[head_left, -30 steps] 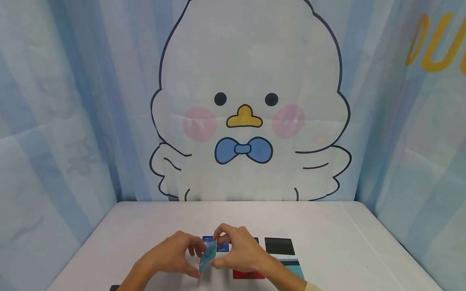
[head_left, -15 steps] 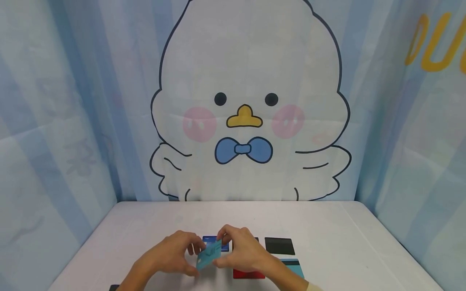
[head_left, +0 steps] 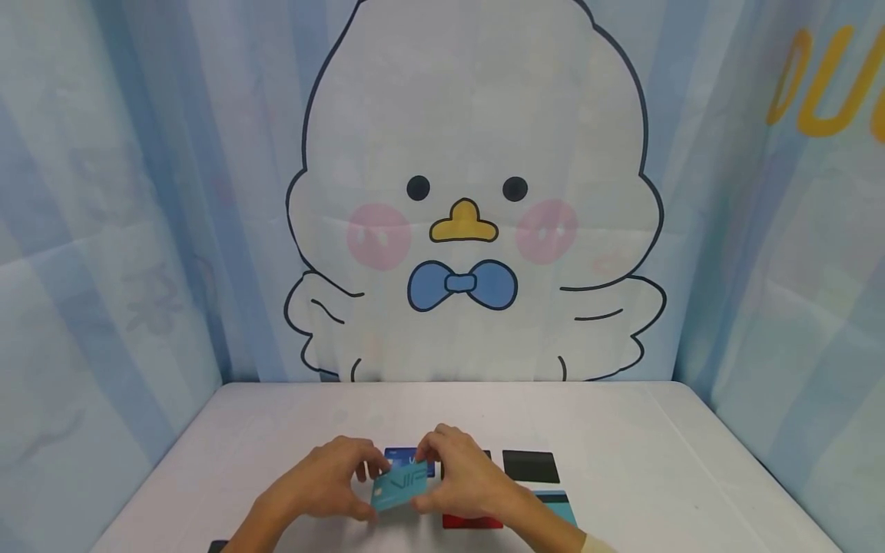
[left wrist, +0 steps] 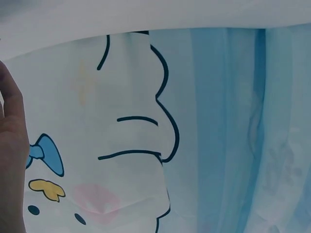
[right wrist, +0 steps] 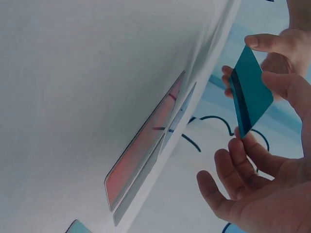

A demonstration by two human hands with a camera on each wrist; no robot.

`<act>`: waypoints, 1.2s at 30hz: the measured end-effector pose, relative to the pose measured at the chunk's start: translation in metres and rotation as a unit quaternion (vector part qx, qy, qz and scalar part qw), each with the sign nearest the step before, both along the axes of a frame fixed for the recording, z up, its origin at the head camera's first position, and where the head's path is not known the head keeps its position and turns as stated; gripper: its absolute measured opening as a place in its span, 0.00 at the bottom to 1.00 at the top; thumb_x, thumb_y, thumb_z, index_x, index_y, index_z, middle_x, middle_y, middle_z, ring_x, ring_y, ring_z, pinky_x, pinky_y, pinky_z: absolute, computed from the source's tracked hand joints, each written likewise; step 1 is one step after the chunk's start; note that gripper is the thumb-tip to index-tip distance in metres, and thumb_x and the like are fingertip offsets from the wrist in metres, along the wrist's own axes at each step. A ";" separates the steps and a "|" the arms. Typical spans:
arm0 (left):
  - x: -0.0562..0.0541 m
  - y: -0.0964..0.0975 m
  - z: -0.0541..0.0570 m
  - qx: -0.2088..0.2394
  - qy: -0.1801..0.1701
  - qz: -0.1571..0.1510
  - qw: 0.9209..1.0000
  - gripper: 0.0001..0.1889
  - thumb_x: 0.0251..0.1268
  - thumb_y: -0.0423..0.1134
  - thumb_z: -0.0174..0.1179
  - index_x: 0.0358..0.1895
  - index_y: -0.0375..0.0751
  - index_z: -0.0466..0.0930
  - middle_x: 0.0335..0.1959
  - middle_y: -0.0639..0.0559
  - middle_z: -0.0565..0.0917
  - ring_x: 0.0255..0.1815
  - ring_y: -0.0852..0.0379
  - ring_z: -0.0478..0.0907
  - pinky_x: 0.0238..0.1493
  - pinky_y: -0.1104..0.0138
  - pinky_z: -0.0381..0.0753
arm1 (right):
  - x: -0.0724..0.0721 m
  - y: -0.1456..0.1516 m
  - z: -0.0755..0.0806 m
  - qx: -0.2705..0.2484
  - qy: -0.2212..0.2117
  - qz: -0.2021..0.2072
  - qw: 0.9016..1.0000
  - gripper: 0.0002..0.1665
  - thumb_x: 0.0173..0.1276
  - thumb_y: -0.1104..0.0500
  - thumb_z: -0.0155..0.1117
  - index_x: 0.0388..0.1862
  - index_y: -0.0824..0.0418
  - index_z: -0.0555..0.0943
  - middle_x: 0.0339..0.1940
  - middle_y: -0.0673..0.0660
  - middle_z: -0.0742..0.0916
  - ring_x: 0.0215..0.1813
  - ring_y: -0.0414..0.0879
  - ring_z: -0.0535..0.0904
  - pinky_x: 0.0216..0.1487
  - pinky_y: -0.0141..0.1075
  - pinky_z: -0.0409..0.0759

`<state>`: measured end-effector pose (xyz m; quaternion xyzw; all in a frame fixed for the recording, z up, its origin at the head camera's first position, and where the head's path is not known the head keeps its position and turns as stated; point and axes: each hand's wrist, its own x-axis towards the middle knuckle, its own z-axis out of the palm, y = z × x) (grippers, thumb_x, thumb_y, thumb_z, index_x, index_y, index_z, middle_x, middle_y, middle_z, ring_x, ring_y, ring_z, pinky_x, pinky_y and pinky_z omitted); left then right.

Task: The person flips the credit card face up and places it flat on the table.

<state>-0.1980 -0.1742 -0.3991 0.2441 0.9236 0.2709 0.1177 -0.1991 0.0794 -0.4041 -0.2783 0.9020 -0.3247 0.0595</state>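
Observation:
A teal card marked "VIP" [head_left: 399, 487] is held tilted above the white table, its printed face toward the head camera. My left hand [head_left: 328, 480] holds it at the left side, thumb at the lower corner and fingers at the upper one. My right hand [head_left: 462, 478] grips the right side between thumb and fingers. In the right wrist view the card's back [right wrist: 255, 92] shows a dark stripe, with the left thumb at its top corner and the right hand [right wrist: 265, 194] below. Only part of the left hand [left wrist: 12, 141] shows at the left wrist view's edge.
On the table [head_left: 636, 461] lie a blue card [head_left: 404, 455], a black card [head_left: 531, 467], a red card [head_left: 472, 522] and a striped teal card [head_left: 556, 507]. Another dark card is mostly hidden behind the right hand. A dark object [head_left: 217, 546] peeks in at bottom left.
The held teal card has turned from nearly edge-on until its "VIP" face shows. My right hand has shifted slightly right; the left hand has barely moved.

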 end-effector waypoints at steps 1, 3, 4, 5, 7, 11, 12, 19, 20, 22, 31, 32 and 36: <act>0.000 0.000 -0.001 -0.003 0.003 -0.001 1.000 0.24 0.47 0.44 0.83 0.50 0.51 0.88 0.38 0.64 0.83 0.40 0.58 0.77 0.40 0.65 0.78 | 0.000 0.000 -0.001 0.006 0.001 0.000 1.000 0.27 0.50 0.45 0.81 0.47 0.51 0.83 0.40 0.41 0.79 0.49 0.44 0.76 0.50 0.33 0.77; -0.001 0.001 -0.002 -0.009 0.010 -0.002 1.000 0.24 0.46 0.44 0.83 0.50 0.51 0.88 0.38 0.65 0.83 0.40 0.59 0.77 0.39 0.65 0.78 | 0.000 0.000 -0.002 0.018 0.002 -0.001 1.000 0.26 0.50 0.45 0.81 0.47 0.50 0.84 0.40 0.41 0.78 0.49 0.43 0.75 0.50 0.33 0.77; -0.001 0.001 -0.003 -0.011 0.012 -0.001 1.000 0.24 0.46 0.44 0.83 0.50 0.50 0.88 0.38 0.65 0.83 0.40 0.59 0.77 0.39 0.65 0.78 | 0.000 0.000 -0.002 0.023 0.002 -0.002 1.000 0.26 0.50 0.45 0.81 0.47 0.50 0.84 0.39 0.41 0.78 0.49 0.42 0.75 0.50 0.33 0.78; -0.002 0.001 -0.004 -0.013 0.014 0.000 1.000 0.24 0.46 0.44 0.83 0.50 0.50 0.88 0.37 0.65 0.83 0.40 0.59 0.77 0.39 0.65 0.78 | -0.001 0.000 -0.002 0.028 0.001 -0.003 1.000 0.26 0.50 0.45 0.82 0.47 0.50 0.84 0.39 0.41 0.78 0.48 0.42 0.74 0.50 0.33 0.78; -0.002 0.002 -0.005 -0.019 0.018 0.003 1.000 0.24 0.45 0.45 0.83 0.50 0.51 0.89 0.37 0.66 0.83 0.40 0.59 0.77 0.39 0.65 0.78 | -0.001 0.000 -0.003 0.039 0.004 -0.004 0.999 0.26 0.50 0.45 0.82 0.46 0.50 0.84 0.39 0.40 0.78 0.47 0.40 0.74 0.49 0.33 0.79; -0.003 0.004 -0.007 -0.031 0.017 0.018 0.999 0.24 0.45 0.45 0.84 0.49 0.52 0.89 0.37 0.65 0.83 0.40 0.58 0.77 0.41 0.62 0.78 | -0.004 -0.002 -0.004 0.066 0.012 0.000 0.998 0.26 0.50 0.45 0.83 0.47 0.50 0.84 0.38 0.40 0.79 0.46 0.36 0.72 0.50 0.32 0.79; -0.003 0.005 -0.007 -0.034 0.017 0.020 0.999 0.24 0.45 0.45 0.84 0.49 0.52 0.89 0.38 0.65 0.83 0.41 0.58 0.77 0.41 0.61 0.78 | -0.004 -0.002 -0.004 0.074 0.014 0.001 0.997 0.26 0.50 0.45 0.83 0.47 0.50 0.85 0.38 0.40 0.79 0.46 0.35 0.71 0.50 0.32 0.79; -0.005 0.009 -0.009 -0.050 0.022 0.020 0.998 0.24 0.46 0.47 0.83 0.50 0.51 0.89 0.39 0.64 0.82 0.40 0.58 0.76 0.42 0.58 0.78 | -0.008 -0.002 -0.004 0.114 0.020 0.011 0.993 0.26 0.50 0.47 0.83 0.47 0.51 0.85 0.36 0.40 0.79 0.42 0.34 0.70 0.47 0.31 0.77; -0.005 0.010 -0.009 -0.052 0.023 0.021 0.998 0.24 0.46 0.47 0.83 0.50 0.51 0.89 0.39 0.64 0.82 0.40 0.58 0.76 0.43 0.57 0.78 | -0.008 -0.002 -0.004 0.118 0.021 0.013 0.993 0.26 0.50 0.47 0.83 0.47 0.51 0.85 0.36 0.40 0.79 0.42 0.34 0.70 0.47 0.31 0.77; -0.006 0.010 -0.011 -0.056 0.021 0.023 0.998 0.24 0.47 0.47 0.83 0.50 0.52 0.89 0.40 0.64 0.82 0.40 0.59 0.75 0.43 0.57 0.78 | -0.010 -0.002 -0.006 0.125 0.020 0.015 0.992 0.26 0.51 0.47 0.83 0.48 0.51 0.85 0.36 0.40 0.79 0.43 0.34 0.70 0.48 0.31 0.77; -0.007 0.013 -0.017 -0.062 0.008 0.023 0.998 0.23 0.47 0.45 0.82 0.50 0.54 0.90 0.44 0.60 0.83 0.39 0.61 0.77 0.44 0.58 0.81 | -0.012 -0.005 -0.012 0.144 0.010 0.026 0.989 0.25 0.51 0.48 0.84 0.47 0.52 0.87 0.35 0.41 0.80 0.41 0.35 0.70 0.46 0.31 0.76; -0.007 0.013 -0.018 -0.064 0.007 0.023 0.998 0.23 0.47 0.45 0.82 0.50 0.54 0.90 0.44 0.61 0.83 0.39 0.62 0.77 0.43 0.59 0.81 | -0.012 -0.006 -0.012 0.145 0.010 0.029 0.989 0.25 0.51 0.48 0.84 0.47 0.53 0.87 0.34 0.41 0.80 0.41 0.35 0.70 0.46 0.31 0.76; -0.007 0.014 -0.020 -0.073 0.011 0.022 0.997 0.23 0.47 0.45 0.83 0.50 0.53 0.90 0.45 0.60 0.83 0.37 0.62 0.75 0.43 0.60 0.80 | -0.013 -0.007 -0.013 0.154 0.012 0.034 0.987 0.25 0.51 0.48 0.84 0.47 0.53 0.88 0.34 0.41 0.80 0.41 0.35 0.70 0.45 0.30 0.76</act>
